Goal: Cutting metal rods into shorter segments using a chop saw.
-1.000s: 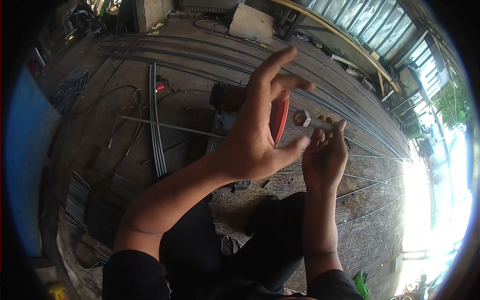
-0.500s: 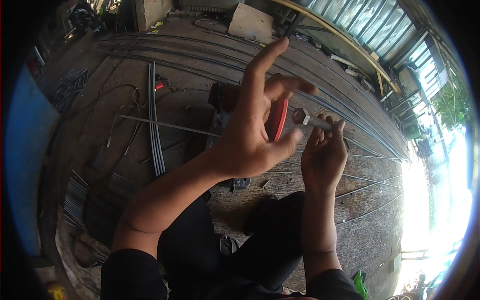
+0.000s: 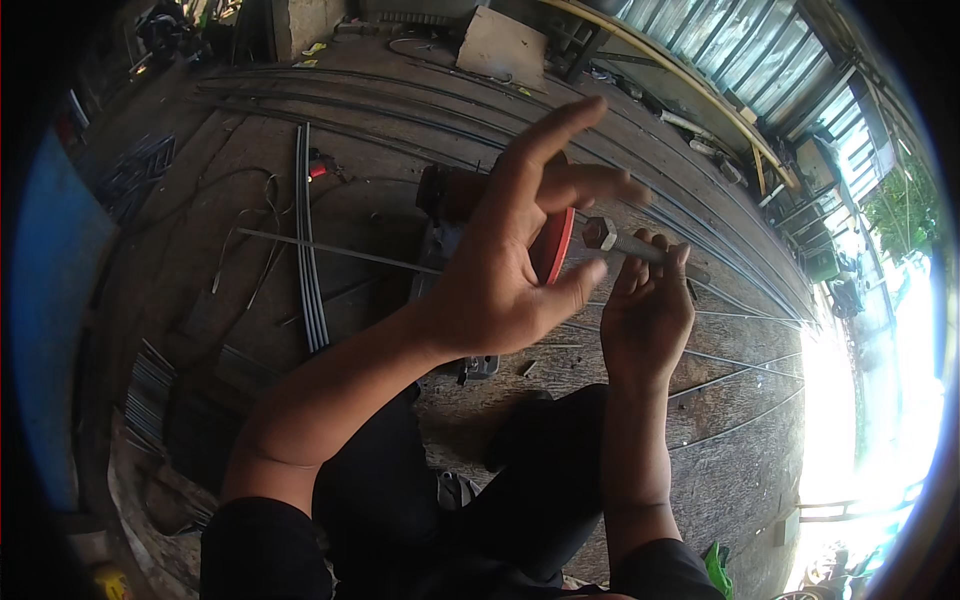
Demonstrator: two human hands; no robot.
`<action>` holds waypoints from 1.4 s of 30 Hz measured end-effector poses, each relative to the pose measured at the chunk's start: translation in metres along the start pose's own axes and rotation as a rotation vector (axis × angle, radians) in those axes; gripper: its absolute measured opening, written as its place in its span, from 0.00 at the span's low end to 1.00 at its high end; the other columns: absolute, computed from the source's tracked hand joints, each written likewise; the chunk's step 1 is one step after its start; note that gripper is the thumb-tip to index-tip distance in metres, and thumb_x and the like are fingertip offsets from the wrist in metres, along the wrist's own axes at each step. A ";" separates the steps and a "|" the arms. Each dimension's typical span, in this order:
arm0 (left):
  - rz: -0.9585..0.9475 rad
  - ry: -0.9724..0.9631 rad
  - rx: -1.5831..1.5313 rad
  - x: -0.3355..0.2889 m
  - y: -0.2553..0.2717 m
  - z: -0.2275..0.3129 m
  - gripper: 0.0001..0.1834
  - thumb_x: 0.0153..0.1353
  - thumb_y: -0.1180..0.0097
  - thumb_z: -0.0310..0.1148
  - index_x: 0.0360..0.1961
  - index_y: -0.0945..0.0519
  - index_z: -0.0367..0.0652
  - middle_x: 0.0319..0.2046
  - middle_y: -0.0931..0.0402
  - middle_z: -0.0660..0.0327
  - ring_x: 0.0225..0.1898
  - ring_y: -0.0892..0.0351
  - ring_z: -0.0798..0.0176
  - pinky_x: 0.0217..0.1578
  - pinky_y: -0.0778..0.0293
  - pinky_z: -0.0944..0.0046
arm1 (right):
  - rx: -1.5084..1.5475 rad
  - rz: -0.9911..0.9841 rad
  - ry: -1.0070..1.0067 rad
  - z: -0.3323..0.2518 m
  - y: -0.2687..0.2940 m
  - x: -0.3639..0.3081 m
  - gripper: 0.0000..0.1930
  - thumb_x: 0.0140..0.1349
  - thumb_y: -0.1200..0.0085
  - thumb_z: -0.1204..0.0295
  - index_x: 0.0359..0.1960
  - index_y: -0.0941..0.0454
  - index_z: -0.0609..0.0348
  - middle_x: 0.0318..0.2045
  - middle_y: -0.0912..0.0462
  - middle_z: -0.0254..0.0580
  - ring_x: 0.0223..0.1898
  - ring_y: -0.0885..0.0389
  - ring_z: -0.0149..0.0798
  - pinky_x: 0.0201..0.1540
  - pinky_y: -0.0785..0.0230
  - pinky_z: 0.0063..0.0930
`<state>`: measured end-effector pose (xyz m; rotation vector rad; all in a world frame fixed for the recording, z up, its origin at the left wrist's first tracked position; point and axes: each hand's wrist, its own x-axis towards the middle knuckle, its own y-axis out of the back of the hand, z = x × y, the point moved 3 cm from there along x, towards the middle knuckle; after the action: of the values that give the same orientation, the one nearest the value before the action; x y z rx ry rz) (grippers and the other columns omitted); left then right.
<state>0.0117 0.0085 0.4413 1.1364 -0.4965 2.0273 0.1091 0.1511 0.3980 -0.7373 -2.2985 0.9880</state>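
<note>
Shed: pale corrugated metal wall (image 3: pixel 735 55) between 1 and 2 o'clock; glaring open side (image 3: pixel 840 430) near 4; flat blue panel (image 3: pixel 45 320) at 9.
Worn grey-brown floor (image 3: pixel 740 440): scuffed, flecked with small bits, lightest toward 4 o'clock.
Long thin grey metal rods (image 3: pixel 690 233): strewn from 11 to 3 o'clock.
Dark grey metal machine (image 3: pixel 445 243): on floor near centre, partly hidden by left arm.
Left hand (image 3: pixel 510 260): near centre; fingers and thumb spread apart, nothing held.
Flat red disc (image 3: pixel 562 250): behind left hand; contact unclear.
Right hand (image 3: pixel 650 315): 3 o'clock; grip clamped on bolt shank.
Grey hex-headed metal bolt (image 3: pixel 625 243): 2 o'clock, head toward left hand.
Bolt stage: lifted and secured; not released or set down. Mid-handling, I judge.
</note>
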 end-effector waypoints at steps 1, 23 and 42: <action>-0.018 -0.012 0.024 0.000 -0.002 0.002 0.48 0.54 0.40 0.18 0.68 0.59 0.39 0.40 0.20 0.54 0.49 0.24 0.63 0.54 0.37 0.65 | -0.002 0.001 0.001 0.000 0.000 0.000 0.07 0.70 0.56 0.67 0.42 0.34 0.56 0.43 0.24 0.40 0.50 0.24 0.37 0.49 0.25 0.24; -0.067 -0.108 0.342 0.000 0.015 -0.003 0.14 0.48 0.29 0.31 0.33 0.20 0.37 0.31 0.22 0.61 0.32 0.24 0.73 0.34 0.27 0.72 | -0.065 -0.198 0.179 -0.009 -0.004 -0.007 0.07 0.70 0.57 0.70 0.44 0.31 0.57 0.43 0.24 0.42 0.52 0.24 0.42 0.56 0.28 0.32; -0.009 0.119 0.129 0.000 0.015 -0.004 0.12 0.57 0.36 0.34 0.33 0.21 0.35 0.21 0.23 0.64 0.18 0.28 0.76 0.19 0.32 0.76 | -0.063 -0.185 0.247 -0.011 -0.002 -0.005 0.07 0.69 0.57 0.71 0.47 0.35 0.51 0.42 0.19 0.45 0.48 0.20 0.49 0.47 0.21 0.37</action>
<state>-0.0015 0.0011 0.4396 1.0835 -0.3044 2.1300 0.1192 0.1516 0.4052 -0.6211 -2.1443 0.7026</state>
